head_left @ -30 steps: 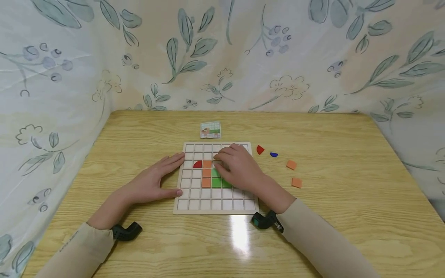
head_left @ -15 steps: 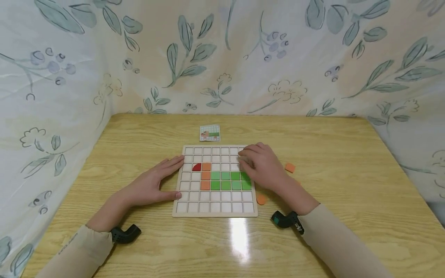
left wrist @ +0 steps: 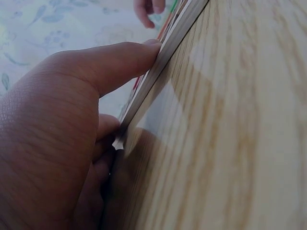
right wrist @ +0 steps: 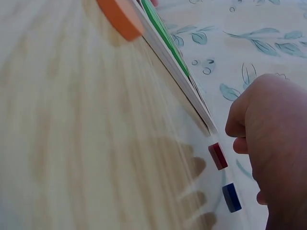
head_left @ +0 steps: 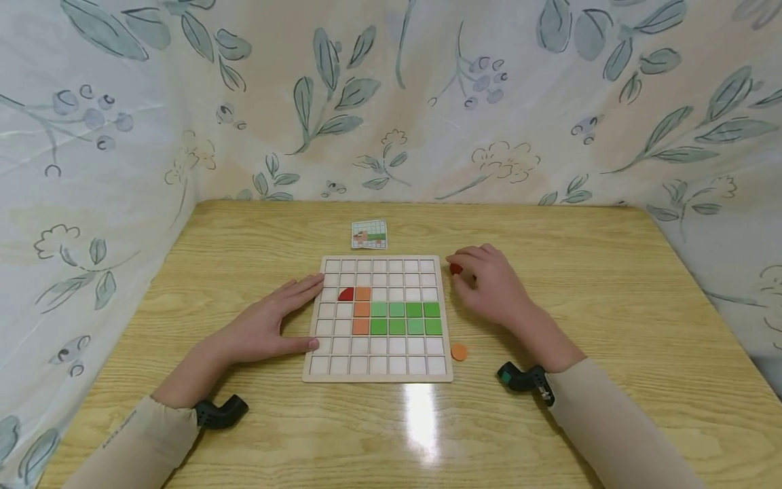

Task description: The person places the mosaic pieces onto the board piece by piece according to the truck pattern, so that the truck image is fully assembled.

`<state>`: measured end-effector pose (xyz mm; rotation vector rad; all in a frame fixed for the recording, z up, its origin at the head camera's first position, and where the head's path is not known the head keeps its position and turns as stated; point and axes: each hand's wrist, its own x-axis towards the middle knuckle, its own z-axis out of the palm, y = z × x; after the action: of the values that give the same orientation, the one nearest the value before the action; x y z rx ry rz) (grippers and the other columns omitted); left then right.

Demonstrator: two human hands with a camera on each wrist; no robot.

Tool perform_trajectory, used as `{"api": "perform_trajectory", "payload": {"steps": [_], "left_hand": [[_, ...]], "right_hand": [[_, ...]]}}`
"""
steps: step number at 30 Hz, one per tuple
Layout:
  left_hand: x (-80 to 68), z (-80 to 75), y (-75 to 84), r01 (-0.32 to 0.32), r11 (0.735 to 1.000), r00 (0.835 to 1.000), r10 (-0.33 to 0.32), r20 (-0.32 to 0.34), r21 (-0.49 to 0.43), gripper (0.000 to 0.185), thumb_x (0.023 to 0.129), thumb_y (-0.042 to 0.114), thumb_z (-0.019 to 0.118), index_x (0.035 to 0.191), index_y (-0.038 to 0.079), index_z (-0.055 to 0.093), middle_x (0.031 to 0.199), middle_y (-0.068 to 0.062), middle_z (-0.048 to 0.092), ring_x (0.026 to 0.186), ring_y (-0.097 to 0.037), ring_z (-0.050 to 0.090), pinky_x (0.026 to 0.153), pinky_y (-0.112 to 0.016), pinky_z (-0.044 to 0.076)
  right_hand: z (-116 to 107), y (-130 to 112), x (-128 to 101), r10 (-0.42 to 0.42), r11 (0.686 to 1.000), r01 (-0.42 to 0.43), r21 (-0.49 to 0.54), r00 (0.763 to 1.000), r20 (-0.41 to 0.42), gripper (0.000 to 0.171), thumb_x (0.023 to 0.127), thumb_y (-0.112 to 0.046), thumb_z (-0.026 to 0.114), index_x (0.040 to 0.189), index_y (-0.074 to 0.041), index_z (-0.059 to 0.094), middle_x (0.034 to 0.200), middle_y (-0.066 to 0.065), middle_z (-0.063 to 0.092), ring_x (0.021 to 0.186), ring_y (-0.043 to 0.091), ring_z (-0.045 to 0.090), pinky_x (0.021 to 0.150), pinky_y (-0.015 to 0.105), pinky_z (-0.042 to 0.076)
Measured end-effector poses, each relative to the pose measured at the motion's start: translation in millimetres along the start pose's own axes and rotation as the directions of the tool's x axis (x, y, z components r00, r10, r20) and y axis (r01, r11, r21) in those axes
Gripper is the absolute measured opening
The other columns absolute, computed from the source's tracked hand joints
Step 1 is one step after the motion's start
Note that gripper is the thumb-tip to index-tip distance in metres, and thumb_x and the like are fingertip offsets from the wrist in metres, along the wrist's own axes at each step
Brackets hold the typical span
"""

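A wooden grid board point(head_left: 379, 370) lies mid-table. It carries a red quarter-round tile point(head_left: 346, 294), orange tiles point(head_left: 362, 310) and two rows of green tiles point(head_left: 405, 318). My left hand point(head_left: 269, 326) lies flat with straight fingers against the board's left edge; its thumb point(left wrist: 120, 57) presses the board's rim point(left wrist: 165, 50). My right hand point(head_left: 489, 282) hovers off the board's right side with fingers loosely curled. Its fingertips are just over a loose red piece point(head_left: 455, 269) point(right wrist: 218, 155), holding nothing. A blue piece point(right wrist: 231, 197) lies under this hand point(right wrist: 273, 143).
A small pattern card point(head_left: 369, 233) lies behind the board. An orange round piece point(head_left: 459, 352) point(right wrist: 120, 17) sits by the board's lower right edge. Leaf-print cloth walls point(head_left: 391, 102) close off the table at the back and both sides.
My right hand has moved off the board to the right, over the loose red piece. This uncovers the green tiles and hides the loose orange squares. The left hand has stayed put.
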<state>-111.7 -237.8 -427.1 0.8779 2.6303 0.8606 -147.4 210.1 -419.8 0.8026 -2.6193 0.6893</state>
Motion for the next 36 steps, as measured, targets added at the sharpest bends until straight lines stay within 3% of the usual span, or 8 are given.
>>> {"api": "perform_trajectory", "payload": {"steps": [7,15,24,36], "left_hand": [[-0.2,-0.1,0.5,0.007,1.000,1.000,-0.007,0.006,0.001,0.103,0.094,0.061,0.081,0.175,0.023,0.030,0.181,0.005,0.021,0.166,-0.042,0.013,0.128,-0.067,0.020],[-1.7,-0.3,0.4,0.012,1.000,1.000,-0.012,0.007,-0.004,0.104,0.093,0.061,0.082,0.175,0.023,0.030,0.181,0.006,0.021,0.166,-0.042,0.013,0.128,-0.067,0.020],[0.6,-0.3,-0.3,0.009,1.000,1.000,-0.009,0.008,-0.004,0.104,0.094,0.061,0.080,0.176,0.024,0.028,0.182,0.007,0.020,0.166,-0.042,0.013,0.129,-0.067,0.019],[0.0,-2.5,-0.4,0.024,1.000,1.000,-0.024,0.020,0.003,0.104,0.094,0.064,0.079,0.176,0.027,0.027,0.182,0.009,0.018,0.167,-0.040,0.012,0.129,-0.067,0.020]], "right_hand": [[1,6,0,0.057,0.998,-0.058,0.014,0.997,0.057,0.037,0.094,-0.007,0.071,0.130,0.001,0.078,0.131,0.017,0.075,0.106,0.037,0.062,0.092,0.050,0.051],[6,10,2,0.057,0.998,-0.057,-0.006,0.996,0.074,0.035,0.096,-0.007,0.071,0.129,-0.002,0.079,0.133,0.015,0.076,0.102,0.034,0.061,0.091,0.049,0.049],[5,12,2,0.023,0.999,-0.021,-0.028,0.997,0.072,0.023,0.098,-0.012,0.076,0.119,-0.002,0.082,0.122,0.015,0.078,0.101,0.034,0.063,0.089,0.047,0.049],[7,13,2,0.026,0.999,-0.025,-0.023,0.998,0.054,0.022,0.096,-0.011,0.075,0.114,-0.002,0.083,0.109,0.013,0.076,0.095,0.033,0.061,0.086,0.048,0.049]]}}
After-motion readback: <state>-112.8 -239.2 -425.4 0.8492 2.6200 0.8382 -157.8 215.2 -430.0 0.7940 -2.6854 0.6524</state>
